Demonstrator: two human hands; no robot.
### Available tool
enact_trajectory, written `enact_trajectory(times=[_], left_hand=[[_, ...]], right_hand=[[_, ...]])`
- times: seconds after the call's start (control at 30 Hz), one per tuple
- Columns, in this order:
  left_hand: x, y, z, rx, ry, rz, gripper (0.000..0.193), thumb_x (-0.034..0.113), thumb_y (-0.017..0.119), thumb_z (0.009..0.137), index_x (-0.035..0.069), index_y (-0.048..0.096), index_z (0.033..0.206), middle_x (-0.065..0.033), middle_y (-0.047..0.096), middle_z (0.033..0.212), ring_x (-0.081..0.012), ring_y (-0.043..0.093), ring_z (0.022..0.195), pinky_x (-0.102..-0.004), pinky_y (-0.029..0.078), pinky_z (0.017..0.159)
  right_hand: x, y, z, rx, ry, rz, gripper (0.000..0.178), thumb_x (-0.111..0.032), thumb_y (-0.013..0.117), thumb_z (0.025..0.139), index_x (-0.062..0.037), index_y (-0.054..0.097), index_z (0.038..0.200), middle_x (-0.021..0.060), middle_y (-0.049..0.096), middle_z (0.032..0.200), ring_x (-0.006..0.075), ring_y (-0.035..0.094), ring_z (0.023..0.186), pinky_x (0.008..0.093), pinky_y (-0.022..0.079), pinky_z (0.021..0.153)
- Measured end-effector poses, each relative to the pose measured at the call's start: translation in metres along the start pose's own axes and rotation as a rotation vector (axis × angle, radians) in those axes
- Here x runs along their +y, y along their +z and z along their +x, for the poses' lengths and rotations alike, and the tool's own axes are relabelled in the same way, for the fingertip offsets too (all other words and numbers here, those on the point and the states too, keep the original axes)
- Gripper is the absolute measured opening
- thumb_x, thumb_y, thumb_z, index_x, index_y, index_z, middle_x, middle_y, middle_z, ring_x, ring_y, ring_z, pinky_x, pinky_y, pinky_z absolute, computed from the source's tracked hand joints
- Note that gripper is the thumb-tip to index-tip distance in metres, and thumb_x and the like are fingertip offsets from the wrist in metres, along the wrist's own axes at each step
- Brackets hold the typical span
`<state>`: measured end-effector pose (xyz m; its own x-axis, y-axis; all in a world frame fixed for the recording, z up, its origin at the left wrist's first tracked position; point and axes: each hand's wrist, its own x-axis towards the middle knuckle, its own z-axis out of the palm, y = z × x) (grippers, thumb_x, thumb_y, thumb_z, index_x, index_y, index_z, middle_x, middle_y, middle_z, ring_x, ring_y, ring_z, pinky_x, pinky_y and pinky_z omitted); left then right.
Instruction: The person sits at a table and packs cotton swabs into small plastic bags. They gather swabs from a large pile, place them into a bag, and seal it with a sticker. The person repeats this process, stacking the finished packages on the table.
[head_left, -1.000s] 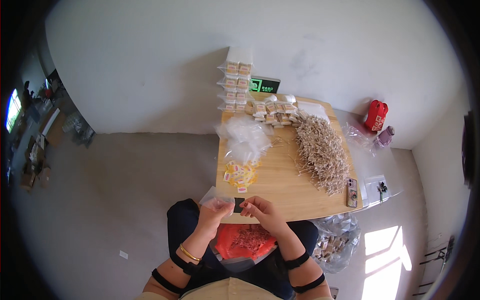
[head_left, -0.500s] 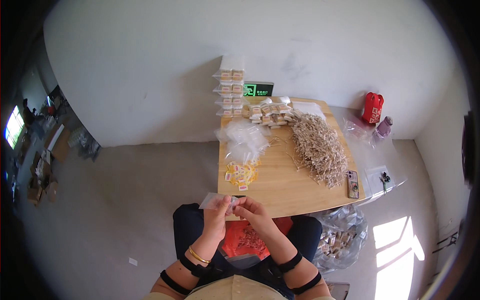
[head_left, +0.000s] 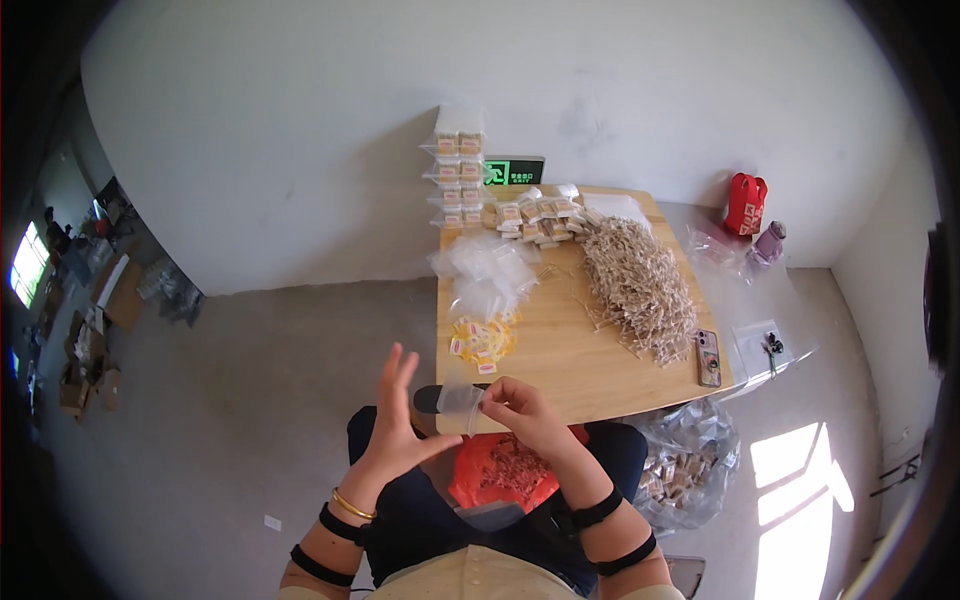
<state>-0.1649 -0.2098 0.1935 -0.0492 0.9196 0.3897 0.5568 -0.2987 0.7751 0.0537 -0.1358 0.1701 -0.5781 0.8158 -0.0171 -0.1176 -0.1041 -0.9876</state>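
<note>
My right hand (head_left: 526,414) pinches the edge of a small clear plastic bag (head_left: 458,402) over the table's near edge. To its left my left hand (head_left: 396,432) is spread wide, fingers up and thumb toward the bag, holding nothing. Just beyond them on the table lie yellow-and-white paper labels (head_left: 482,342) and a loose pile of clear plastic bags (head_left: 490,272). A large heap of thin pale sticks that look like cotton swabs (head_left: 640,290) covers the table's right part. Below my hands, an open red bag (head_left: 546,490) with small pieces in it lies between my legs.
Small filled packets (head_left: 545,222) lie at the table's back, beside a tall stack of packs (head_left: 460,170) against the wall. A phone (head_left: 708,358) rests at the right edge. Scissors (head_left: 773,343) and a red bag (head_left: 746,205) are farther right. A clear sack (head_left: 690,470) of packets stands below.
My left hand has let go of the plastic bag, moved left and spread open. The bag now hangs from my right hand alone, which has shifted slightly right.
</note>
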Motion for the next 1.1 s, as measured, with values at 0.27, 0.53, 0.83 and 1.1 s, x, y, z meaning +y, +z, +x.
enact_trajectory(times=[0.27,0.53,0.83,1.1], left_hand=[[0.015,0.001,0.017,-0.372,0.355,0.269,0.075,0.022,0.089,0.069,0.008,0.049,0.130,-0.0128,0.052,0.137,-0.0340,0.048,0.134,-0.0497,0.032,0.118],[0.017,0.004,0.011,-0.326,0.270,0.163,0.059,0.020,0.089,0.068,0.010,0.055,0.115,-0.0084,0.061,0.110,-0.0294,0.061,0.101,-0.0414,0.045,0.088],[-0.041,0.005,-0.003,-0.274,0.140,0.197,0.053,0.021,0.089,0.067,0.013,0.058,0.109,-0.0055,0.061,0.106,-0.0271,0.061,0.100,-0.0399,0.042,0.083],[-0.186,0.000,-0.030,-0.312,-0.284,0.654,0.058,0.027,0.092,0.062,0.017,0.060,0.110,-0.0059,0.056,0.114,-0.0307,0.051,0.115,-0.0437,0.037,0.093]], right_hand=[[-0.015,0.004,-0.005,-0.102,-0.001,-0.284,0.011,-0.012,0.067,0.094,-0.0021,0.065,0.099,-0.0008,0.064,0.091,0.0068,0.059,0.087,0.0247,0.049,0.078],[-0.013,0.010,-0.010,-0.081,-0.004,-0.318,0.008,-0.010,0.068,0.090,-0.0030,0.065,0.093,-0.0001,0.066,0.086,0.0082,0.061,0.080,0.0250,0.050,0.073],[0.051,0.023,0.006,-0.039,0.187,-0.284,0.016,-0.015,0.068,0.094,-0.0015,0.064,0.100,0.0046,0.067,0.087,0.0130,0.062,0.079,0.0282,0.052,0.075],[0.079,-0.014,-0.004,0.090,0.288,-0.341,0.023,-0.021,0.066,0.097,0.0002,0.065,0.105,0.0066,0.069,0.091,0.0140,0.064,0.081,0.0293,0.052,0.074]])
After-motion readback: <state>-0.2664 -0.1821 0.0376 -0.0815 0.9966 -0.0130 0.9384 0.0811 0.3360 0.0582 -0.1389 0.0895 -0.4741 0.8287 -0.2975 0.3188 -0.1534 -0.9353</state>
